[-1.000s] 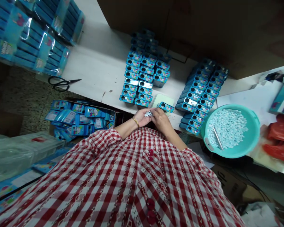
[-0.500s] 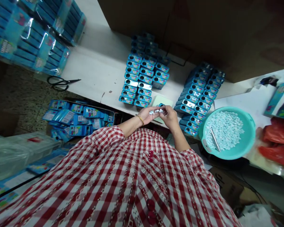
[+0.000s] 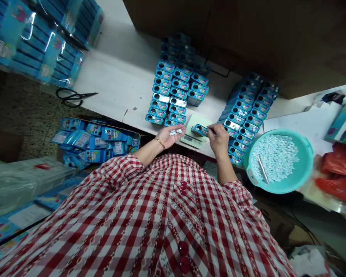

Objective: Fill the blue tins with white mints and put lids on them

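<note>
My left hand (image 3: pixel 167 137) is palm up, fingers stretched out, with several small pale-blue and white pellets (image 3: pixel 175 132) lying on it. A gold bangle (image 3: pixel 160 144) circles that wrist. My right hand (image 3: pixel 218 139) is closed, thumb and fingertips together at the right end of a blue printed tin (image 3: pixel 200 130). This tin has a round dark hole in its top and is over a pale-green scale (image 3: pixel 193 141). Whether the tin's base rests on the scale is hard to see.
Blue tins (image 3: pixel 178 93) stand in rows beyond my hands. More tins (image 3: pixel 242 113), some with pellets on top, stand to the right. A turquoise basin (image 3: pixel 307 154) holds pellets and a metal tube (image 3: pixel 263 169). Black scissors (image 3: pixel 75 97) lie left, above a box of blue packets (image 3: pixel 95 140).
My hands were together over the scale, with pellets between them. They have parted: the left moved left with its pellets, the right moved right to the tin's end.
</note>
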Demonstrator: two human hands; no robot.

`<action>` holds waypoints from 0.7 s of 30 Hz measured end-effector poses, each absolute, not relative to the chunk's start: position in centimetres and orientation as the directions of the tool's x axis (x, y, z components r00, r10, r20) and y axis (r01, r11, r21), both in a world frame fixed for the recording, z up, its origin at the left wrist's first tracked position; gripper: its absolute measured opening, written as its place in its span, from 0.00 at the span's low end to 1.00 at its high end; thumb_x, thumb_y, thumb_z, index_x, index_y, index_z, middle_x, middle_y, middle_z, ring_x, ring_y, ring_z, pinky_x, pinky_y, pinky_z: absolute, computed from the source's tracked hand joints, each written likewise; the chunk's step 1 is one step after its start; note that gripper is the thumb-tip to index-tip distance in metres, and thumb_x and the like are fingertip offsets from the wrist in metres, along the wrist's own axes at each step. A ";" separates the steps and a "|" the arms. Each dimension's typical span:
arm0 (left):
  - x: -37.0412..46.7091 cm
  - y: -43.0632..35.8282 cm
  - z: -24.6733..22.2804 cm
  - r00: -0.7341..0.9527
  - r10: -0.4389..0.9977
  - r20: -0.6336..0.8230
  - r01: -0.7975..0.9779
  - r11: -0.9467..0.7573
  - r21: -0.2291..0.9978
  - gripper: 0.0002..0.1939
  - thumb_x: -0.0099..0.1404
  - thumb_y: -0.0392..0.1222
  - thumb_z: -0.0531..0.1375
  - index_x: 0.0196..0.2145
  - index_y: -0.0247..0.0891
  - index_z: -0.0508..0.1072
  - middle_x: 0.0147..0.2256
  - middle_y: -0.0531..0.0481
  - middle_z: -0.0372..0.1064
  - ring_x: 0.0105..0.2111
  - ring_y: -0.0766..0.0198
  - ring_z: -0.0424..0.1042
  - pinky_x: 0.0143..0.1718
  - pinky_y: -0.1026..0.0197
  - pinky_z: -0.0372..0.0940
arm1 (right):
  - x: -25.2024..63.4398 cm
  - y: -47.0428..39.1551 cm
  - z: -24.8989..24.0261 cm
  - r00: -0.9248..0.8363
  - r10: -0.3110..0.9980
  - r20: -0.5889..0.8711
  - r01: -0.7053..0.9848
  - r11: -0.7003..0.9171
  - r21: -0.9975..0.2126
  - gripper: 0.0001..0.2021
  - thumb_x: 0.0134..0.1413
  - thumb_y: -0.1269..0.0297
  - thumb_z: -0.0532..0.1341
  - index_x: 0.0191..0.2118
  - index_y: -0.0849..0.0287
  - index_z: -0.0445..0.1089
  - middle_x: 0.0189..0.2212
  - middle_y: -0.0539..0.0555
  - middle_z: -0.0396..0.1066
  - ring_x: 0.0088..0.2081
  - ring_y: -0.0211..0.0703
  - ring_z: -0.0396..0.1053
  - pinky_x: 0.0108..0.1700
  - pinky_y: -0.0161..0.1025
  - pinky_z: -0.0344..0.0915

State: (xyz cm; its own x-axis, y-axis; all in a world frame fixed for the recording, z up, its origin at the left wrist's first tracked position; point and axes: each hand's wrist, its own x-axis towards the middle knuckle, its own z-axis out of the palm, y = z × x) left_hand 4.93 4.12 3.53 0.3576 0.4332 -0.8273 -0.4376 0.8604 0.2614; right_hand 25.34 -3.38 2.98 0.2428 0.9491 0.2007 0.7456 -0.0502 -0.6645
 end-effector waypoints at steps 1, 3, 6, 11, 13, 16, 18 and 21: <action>4.5 4.2 3.5 0.341 0.434 -0.834 -0.446 0.856 0.263 0.09 0.60 0.27 0.55 0.36 0.25 0.74 0.29 0.39 0.74 0.35 0.61 0.75 0.40 0.62 0.70 | 25.7 -3.7 3.1 0.285 0.933 0.219 0.736 -0.066 -0.674 0.05 0.52 0.70 0.57 0.30 0.56 0.70 0.30 0.52 0.71 0.34 0.41 0.68 0.38 0.39 0.65; 3.9 4.4 3.4 0.312 0.432 -0.846 -0.462 0.847 0.263 0.09 0.60 0.27 0.55 0.35 0.25 0.74 0.29 0.40 0.74 0.34 0.62 0.75 0.38 0.64 0.70 | 26.2 -4.3 3.1 0.354 0.902 0.247 0.715 -0.091 -0.693 0.05 0.52 0.70 0.58 0.30 0.56 0.70 0.29 0.51 0.71 0.33 0.41 0.68 0.37 0.39 0.65; 3.5 4.5 3.2 0.287 0.432 -0.855 -0.486 0.835 0.258 0.09 0.60 0.27 0.55 0.35 0.25 0.74 0.28 0.41 0.73 0.33 0.63 0.75 0.37 0.65 0.70 | 26.7 -4.9 2.9 0.413 0.870 0.271 0.688 -0.103 -0.719 0.04 0.51 0.69 0.59 0.30 0.57 0.71 0.29 0.52 0.71 0.34 0.41 0.69 0.37 0.39 0.66; 3.8 4.3 3.2 0.293 0.424 -0.857 -0.475 0.842 0.254 0.08 0.61 0.28 0.54 0.32 0.26 0.73 0.27 0.41 0.73 0.32 0.63 0.75 0.36 0.65 0.70 | 25.9 -4.9 3.3 0.418 0.862 0.286 0.663 -0.074 -0.745 0.04 0.51 0.69 0.59 0.30 0.57 0.71 0.29 0.51 0.71 0.34 0.41 0.69 0.37 0.39 0.66; 4.0 4.2 3.2 0.303 0.422 -0.854 -0.462 0.849 0.256 0.08 0.61 0.28 0.54 0.31 0.26 0.73 0.27 0.41 0.73 0.31 0.64 0.74 0.35 0.65 0.70 | 25.2 -4.7 3.8 0.397 0.867 0.302 0.655 -0.036 -0.755 0.04 0.52 0.70 0.59 0.30 0.56 0.71 0.29 0.52 0.71 0.34 0.41 0.69 0.36 0.39 0.66; 4.4 3.9 3.1 0.327 0.415 -0.849 -0.444 0.861 0.250 0.08 0.61 0.28 0.54 0.31 0.26 0.73 0.27 0.40 0.73 0.32 0.63 0.75 0.37 0.64 0.70 | 24.1 -4.2 4.3 0.360 0.876 0.320 0.647 0.013 -0.762 0.04 0.52 0.70 0.59 0.31 0.56 0.71 0.29 0.52 0.70 0.33 0.40 0.69 0.35 0.38 0.66; 4.7 3.6 3.0 0.344 0.407 -0.846 -0.433 0.868 0.242 0.08 0.61 0.28 0.54 0.32 0.26 0.74 0.28 0.39 0.73 0.33 0.63 0.75 0.39 0.63 0.70 | 23.5 -3.8 4.3 0.328 0.890 0.316 0.646 0.032 -0.762 0.04 0.53 0.70 0.58 0.31 0.56 0.71 0.30 0.52 0.70 0.34 0.40 0.68 0.36 0.39 0.66; 5.3 3.4 3.0 0.368 0.404 -0.837 -0.422 0.875 0.237 0.08 0.61 0.28 0.54 0.32 0.27 0.74 0.30 0.39 0.74 0.34 0.62 0.75 0.40 0.62 0.70 | 23.1 -3.3 3.8 0.277 0.916 0.291 0.654 0.042 -0.756 0.05 0.54 0.69 0.58 0.31 0.57 0.70 0.30 0.52 0.71 0.35 0.41 0.69 0.37 0.39 0.67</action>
